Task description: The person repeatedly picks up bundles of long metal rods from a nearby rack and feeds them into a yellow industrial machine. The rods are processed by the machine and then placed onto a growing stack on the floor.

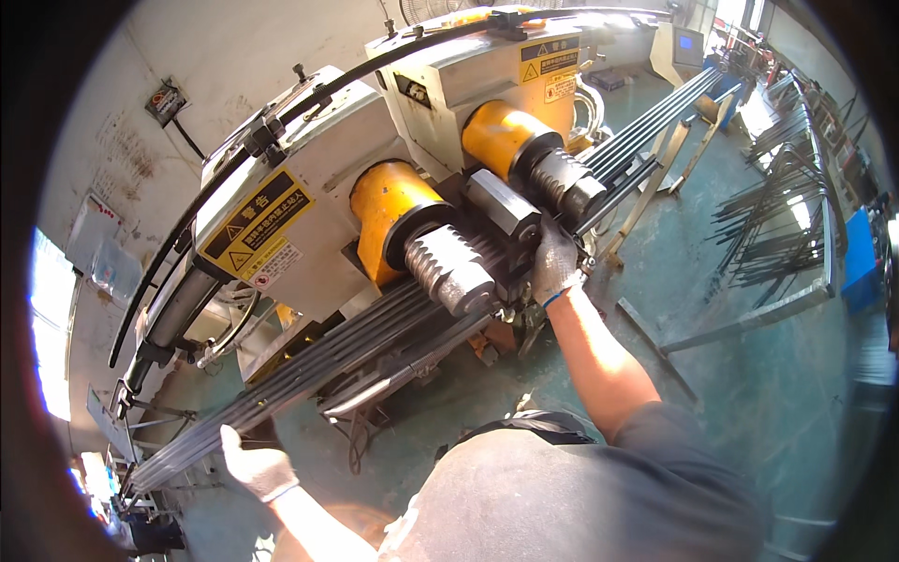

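A bundle of long dark metal rods runs slantwise through the machine, from the lower left toward the upper right. My left hand, in a pale work glove, is beside the near-left stretch of rods. Its thumb stands apart, while the other fingers are partly in shadow near the bundle. Between two thick threaded steel shafts sits a dark angular metal block. At its near end my gloved right hand has its fingers curled, and what they hold is hidden.
Two yellow cylinders project from the grey machine, which carries yellow-and-black warning labels. A black bar curves above it. At the right, a metal rack holds many bent rods. A control box stands at the far right.
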Demonstrator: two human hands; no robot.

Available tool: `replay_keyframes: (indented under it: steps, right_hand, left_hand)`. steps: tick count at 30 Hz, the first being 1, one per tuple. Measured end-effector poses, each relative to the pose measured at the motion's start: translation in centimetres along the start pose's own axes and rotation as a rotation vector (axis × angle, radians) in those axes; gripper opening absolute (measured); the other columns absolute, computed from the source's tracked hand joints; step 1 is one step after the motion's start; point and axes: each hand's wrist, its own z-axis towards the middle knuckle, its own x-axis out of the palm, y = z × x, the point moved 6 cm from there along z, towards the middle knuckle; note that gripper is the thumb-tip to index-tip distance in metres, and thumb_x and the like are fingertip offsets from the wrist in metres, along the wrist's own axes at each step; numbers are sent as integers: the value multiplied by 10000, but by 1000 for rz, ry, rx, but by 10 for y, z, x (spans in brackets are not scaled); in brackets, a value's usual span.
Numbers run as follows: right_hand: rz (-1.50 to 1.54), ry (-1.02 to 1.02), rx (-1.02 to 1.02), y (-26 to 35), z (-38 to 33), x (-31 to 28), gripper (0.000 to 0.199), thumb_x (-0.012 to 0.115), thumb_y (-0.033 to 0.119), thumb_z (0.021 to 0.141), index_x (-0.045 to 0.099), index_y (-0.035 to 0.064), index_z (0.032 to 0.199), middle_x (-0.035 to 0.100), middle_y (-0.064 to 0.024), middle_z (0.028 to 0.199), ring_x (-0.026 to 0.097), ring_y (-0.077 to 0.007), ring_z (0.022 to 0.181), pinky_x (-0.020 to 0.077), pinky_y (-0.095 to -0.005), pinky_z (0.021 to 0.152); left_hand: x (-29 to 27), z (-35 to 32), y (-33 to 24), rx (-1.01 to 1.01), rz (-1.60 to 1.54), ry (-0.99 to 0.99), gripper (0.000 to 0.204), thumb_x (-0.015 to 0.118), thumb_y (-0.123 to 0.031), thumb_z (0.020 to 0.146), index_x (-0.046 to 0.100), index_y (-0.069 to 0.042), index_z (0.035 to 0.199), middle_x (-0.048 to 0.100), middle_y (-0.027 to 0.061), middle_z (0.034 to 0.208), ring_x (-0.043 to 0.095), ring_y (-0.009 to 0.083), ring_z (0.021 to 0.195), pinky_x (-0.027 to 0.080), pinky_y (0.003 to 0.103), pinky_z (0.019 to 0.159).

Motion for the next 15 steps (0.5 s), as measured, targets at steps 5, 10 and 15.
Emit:
replay_keyframes:
  steps: [5, 10, 15]
  right_hand:
    - [-105, -31, -44, 7, 16, -1, 347, 726, 344, 1113, 758, 43, 1283, 732, -48, 977, 713, -158, 827, 575, -335, 691]
    - [-172, 52, -58, 22, 8, 21, 382, 798, 318, 1002, 748, 48, 1267, 750, -96, 975, 727, -214, 625, 492, -360, 457]
    - [-252, 21, 9, 34, 21, 12, 412, 847, 312, 949, 757, 56, 1259, 772, -105, 1012, 733, -232, 616, 491, -402, 446]
  left_hand:
    - [115, 26, -83, 228, 261, -202, 473, 615, -241, 1177, 625, 97, 1506, 744, 249, 1397, 730, 317, 1269, 583, 475, 1139]
    - [204, 49, -109, 343, 393, -195, 407, 671, -187, 1149, 656, 70, 1465, 757, 214, 1316, 726, 284, 1138, 608, 412, 1037]
    - [301, 53, -89, 360, 412, 23, 484, 713, -130, 1063, 572, 32, 1497, 723, 184, 1211, 718, 272, 1067, 624, 430, 986]
